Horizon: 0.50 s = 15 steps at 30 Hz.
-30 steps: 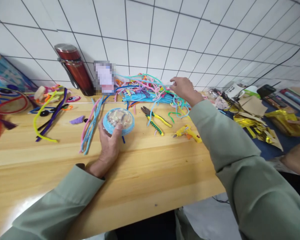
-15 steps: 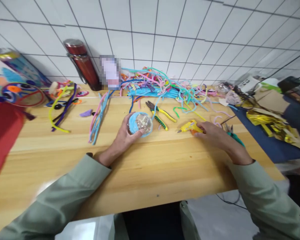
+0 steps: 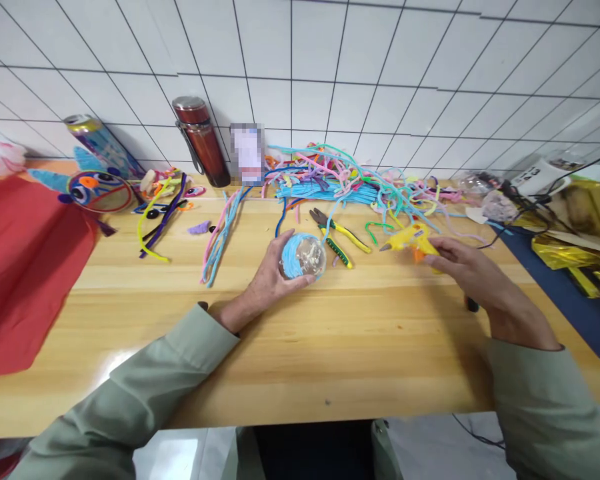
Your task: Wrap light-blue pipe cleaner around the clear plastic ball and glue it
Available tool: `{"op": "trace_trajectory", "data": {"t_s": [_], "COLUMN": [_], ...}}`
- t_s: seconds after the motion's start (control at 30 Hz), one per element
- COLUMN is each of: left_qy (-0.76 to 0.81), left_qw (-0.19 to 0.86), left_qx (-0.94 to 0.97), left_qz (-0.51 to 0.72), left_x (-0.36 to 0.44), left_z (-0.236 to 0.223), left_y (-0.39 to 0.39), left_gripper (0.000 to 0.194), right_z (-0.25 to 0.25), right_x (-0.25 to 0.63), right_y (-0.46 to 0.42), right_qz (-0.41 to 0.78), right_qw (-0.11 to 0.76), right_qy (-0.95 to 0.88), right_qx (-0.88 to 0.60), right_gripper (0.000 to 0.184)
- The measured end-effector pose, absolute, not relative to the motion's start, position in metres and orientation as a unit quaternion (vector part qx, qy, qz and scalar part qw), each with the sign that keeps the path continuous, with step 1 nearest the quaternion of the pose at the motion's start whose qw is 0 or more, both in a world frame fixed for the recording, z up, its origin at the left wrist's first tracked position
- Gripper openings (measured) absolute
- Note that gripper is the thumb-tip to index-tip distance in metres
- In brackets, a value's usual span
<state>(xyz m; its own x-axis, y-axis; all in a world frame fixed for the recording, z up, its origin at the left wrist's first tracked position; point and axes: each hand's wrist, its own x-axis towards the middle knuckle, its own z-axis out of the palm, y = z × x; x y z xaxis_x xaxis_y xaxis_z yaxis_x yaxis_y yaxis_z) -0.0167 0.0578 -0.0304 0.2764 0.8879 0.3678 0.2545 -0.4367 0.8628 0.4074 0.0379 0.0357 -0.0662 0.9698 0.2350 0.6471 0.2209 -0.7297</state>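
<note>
A clear ball (image 3: 310,255), partly wrapped in light blue pipe cleaner (image 3: 294,257), rests in my left hand (image 3: 273,277), fingers behind it and thumb across its lower front. One blue pipe cleaner end rises from its right side. My right hand (image 3: 467,267) is closed around the handle of a yellow hot glue gun (image 3: 407,239), its nozzle pointing left toward the ball, some way apart from it. Between the two lie pliers (image 3: 347,233) with yellow and green handles, jaws toward the wall. A bent green pipe cleaner (image 3: 377,235) lies behind the glue gun.
Tangled pipe cleaners (image 3: 350,177) pile along the tiled wall, beside a propped blurred phone (image 3: 247,153) and a red thermos (image 3: 203,143). Pink and blue pipe cleaners (image 3: 223,237) lie left of my left hand. Red material (image 3: 25,273) covers the left side; gold foil (image 3: 565,257) lies right.
My right hand has lifted the glue gun slightly off the table. The ball has turned a little in my left hand, showing more of its clear side. The whole view has shifted.
</note>
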Motion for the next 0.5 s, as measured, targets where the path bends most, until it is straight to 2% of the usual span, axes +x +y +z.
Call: {"op": "trace_trajectory", "data": {"t_s": [0.1, 0.27, 0.4, 0.5], "left_qy": [0.400, 0.399, 0.397, 0.394], "left_qw": [0.312, 0.264, 0.232, 0.220], "left_qx": [0.733, 0.751, 0.768, 0.776], "left_qz": [0.453, 0.454, 0.445, 0.441], "left_x": [-0.017, -0.017, -0.015, -0.014], "left_z": [-0.033, -0.037, -0.038, -0.039], "left_y": [0.060, 0.063, 0.064, 0.065], "left_gripper": [0.100, 0.099, 0.104, 0.106], "right_z": [0.061, 0.072, 0.050, 0.032], "right_x": [0.384, 0.348, 0.324, 0.306], "right_y": [0.039, 0.048, 0.050, 0.042], "right_qz": [0.298, 0.366, 0.339, 0.305], "right_qw": [0.370, 0.339, 0.383, 0.419], "right_qy": [-0.658, -0.660, -0.648, -0.655], "right_qx": [-0.583, -0.562, -0.565, -0.550], "right_gripper": [0.022, 0.029, 0.035, 0.031]}}
